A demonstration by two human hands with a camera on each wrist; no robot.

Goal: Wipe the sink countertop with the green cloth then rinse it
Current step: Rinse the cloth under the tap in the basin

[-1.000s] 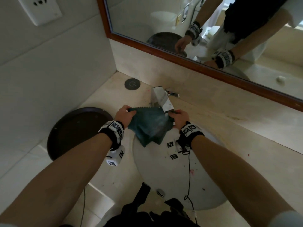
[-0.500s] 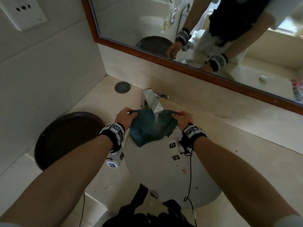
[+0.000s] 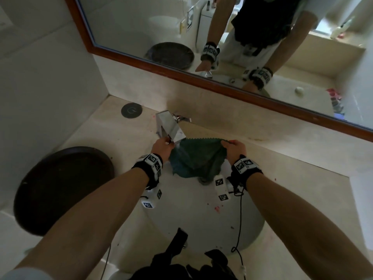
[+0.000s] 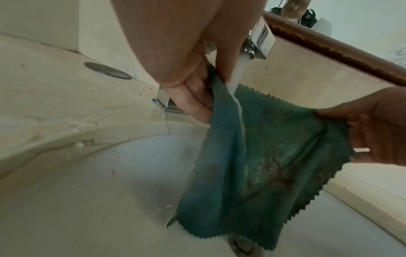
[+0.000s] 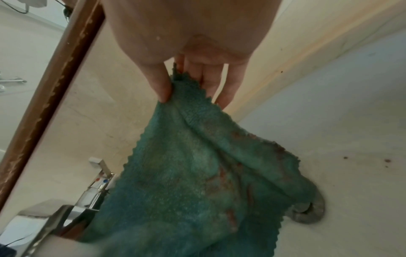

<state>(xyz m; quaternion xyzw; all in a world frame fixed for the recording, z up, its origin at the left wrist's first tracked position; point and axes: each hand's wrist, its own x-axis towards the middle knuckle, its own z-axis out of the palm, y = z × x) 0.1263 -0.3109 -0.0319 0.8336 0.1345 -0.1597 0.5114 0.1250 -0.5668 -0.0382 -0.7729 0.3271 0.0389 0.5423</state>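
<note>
The green cloth (image 3: 196, 158) (image 4: 270, 156) (image 5: 193, 173) hangs spread over the white sink basin (image 3: 193, 217), stained reddish-brown near its middle. My left hand (image 3: 162, 147) (image 4: 197, 97) pinches its upper left corner right beside the chrome faucet (image 3: 169, 126). My right hand (image 3: 234, 148) (image 5: 186, 81) pinches the upper right corner between thumb and fingers. A stream of water (image 4: 238, 81) runs from the spout onto the cloth's left part. The drain (image 5: 307, 212) shows just under the cloth's lower edge.
A dark round tray (image 3: 62, 188) sits on the beige countertop (image 3: 282, 178) to the left of the basin. A round dark disc (image 3: 131, 110) lies in the back left corner. The wood-framed mirror (image 3: 181, 73) runs along the back wall. Red specks dot the basin and counter.
Both hands have carried the cloth to the right, so the faucet stream now falls on its left part instead of its middle. The cloth is stretched wider between the hands.
</note>
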